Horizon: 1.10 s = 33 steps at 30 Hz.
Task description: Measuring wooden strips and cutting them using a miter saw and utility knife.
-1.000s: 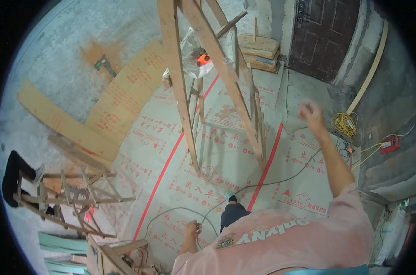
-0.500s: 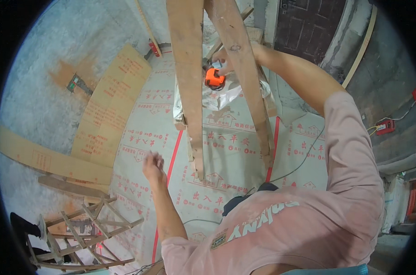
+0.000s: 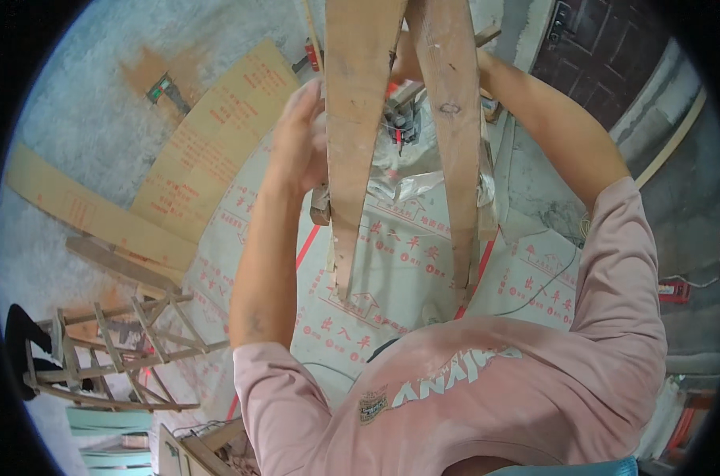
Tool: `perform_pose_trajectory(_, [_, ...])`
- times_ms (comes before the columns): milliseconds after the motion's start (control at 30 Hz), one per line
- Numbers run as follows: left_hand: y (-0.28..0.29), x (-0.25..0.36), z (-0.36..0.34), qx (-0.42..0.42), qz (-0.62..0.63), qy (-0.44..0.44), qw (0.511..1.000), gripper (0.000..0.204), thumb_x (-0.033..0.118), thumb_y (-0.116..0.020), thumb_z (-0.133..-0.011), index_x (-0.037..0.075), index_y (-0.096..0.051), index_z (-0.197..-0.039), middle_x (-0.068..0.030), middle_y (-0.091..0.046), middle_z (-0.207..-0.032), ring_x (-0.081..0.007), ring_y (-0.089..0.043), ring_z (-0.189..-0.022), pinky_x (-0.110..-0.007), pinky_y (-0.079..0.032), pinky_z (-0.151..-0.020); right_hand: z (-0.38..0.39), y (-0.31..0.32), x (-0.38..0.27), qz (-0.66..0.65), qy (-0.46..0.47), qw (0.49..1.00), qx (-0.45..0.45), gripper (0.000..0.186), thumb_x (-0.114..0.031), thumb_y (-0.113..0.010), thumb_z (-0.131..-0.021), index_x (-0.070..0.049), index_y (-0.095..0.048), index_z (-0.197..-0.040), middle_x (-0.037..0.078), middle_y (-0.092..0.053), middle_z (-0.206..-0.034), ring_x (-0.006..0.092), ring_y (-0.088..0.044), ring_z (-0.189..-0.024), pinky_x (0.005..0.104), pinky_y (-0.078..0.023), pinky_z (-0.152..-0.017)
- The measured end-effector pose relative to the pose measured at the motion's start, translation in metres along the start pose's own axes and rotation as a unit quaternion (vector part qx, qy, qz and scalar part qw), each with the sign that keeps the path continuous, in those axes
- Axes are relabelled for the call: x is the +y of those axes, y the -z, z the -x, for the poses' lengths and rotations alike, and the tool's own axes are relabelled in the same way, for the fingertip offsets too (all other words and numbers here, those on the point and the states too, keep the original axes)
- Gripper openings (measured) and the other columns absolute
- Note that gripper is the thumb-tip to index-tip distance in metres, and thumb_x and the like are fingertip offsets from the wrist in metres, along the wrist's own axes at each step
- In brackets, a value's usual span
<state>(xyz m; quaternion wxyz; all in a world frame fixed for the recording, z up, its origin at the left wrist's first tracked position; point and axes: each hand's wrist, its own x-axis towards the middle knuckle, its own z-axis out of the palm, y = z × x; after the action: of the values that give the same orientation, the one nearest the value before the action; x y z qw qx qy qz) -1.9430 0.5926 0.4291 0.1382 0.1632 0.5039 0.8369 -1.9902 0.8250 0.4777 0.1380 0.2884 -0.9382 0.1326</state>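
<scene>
A wooden A-frame stepladder (image 3: 352, 143) stands directly before me, with plastic sheeting (image 3: 404, 182) hung between its legs. My left hand (image 3: 304, 131) is at the outer edge of its left board, fingers raised and partly out of sight. My right hand (image 3: 408, 55) reaches behind the top of the boards, mostly hidden. Just below it, a small orange object (image 3: 393, 90) shows in part between the boards, above some dark items (image 3: 404, 123) on the plastic. I cannot make out whether either hand grips anything.
Printed protective sheeting (image 3: 328, 333) covers the floor, with a grey cable (image 3: 535, 293) across it. Cardboard strips (image 3: 185, 166) lie at left, near a second wooden ladder (image 3: 122, 349) with dark cloth on it. A brown door (image 3: 582, 55) is at upper right, a red box (image 3: 673, 291) at right.
My left hand has risen from low down to beside the ladder. My right arm has reached up behind the boards. The ladder fills more of the view, and the orange object is now mostly hidden.
</scene>
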Motion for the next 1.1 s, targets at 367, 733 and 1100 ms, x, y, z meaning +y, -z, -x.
perform_pose_trajectory(367, [0.001, -0.033, 0.001, 0.037, 0.16, 0.022, 0.986, 0.035, 0.032, -0.055, -0.102, 0.006, -0.053, -0.125, -0.0107, -0.064, -0.116, -0.0236, -0.065, -0.105, -0.04, -0.056, -0.087, 0.023, -0.121, 0.101, -0.194, -0.048, 0.952, -0.231, 0.029, -0.03, -0.069, -0.089, -0.001, -0.067, -0.086, 0.005, -0.06, -0.072, 0.0206, -0.059, -0.073, 0.0359, -0.048, -0.07])
perform_pose_trajectory(733, [0.022, -0.043, -0.002, 0.193, 0.196, -0.225, 0.935, 0.034, 0.036, -0.064, -0.097, 0.011, -0.049, -0.115, -0.004, -0.056, -0.09, -0.0178, -0.06, -0.074, -0.032, -0.052, -0.061, 0.038, -0.158, 0.161, 0.328, 0.36, 0.871, -0.062, 0.033, -0.024, -0.059, -0.091, -0.006, -0.067, -0.118, 0.014, -0.064, -0.115, 0.0266, -0.057, -0.118, 0.0431, -0.042, -0.101])
perform_pose_trajectory(1100, [0.117, -0.069, 0.106, 0.357, 0.273, -0.31, 0.838, 0.044, 0.032, -0.074, -0.091, 0.016, -0.047, -0.121, -0.0014, -0.061, -0.103, -0.0154, -0.059, -0.089, -0.036, -0.05, -0.069, -0.135, -0.284, 0.014, -0.038, 0.514, 0.845, 0.14, 0.043, -0.024, -0.047, -0.098, 0.0, -0.056, -0.132, 0.017, -0.052, -0.139, 0.028, -0.046, -0.132, 0.0448, -0.03, -0.114])
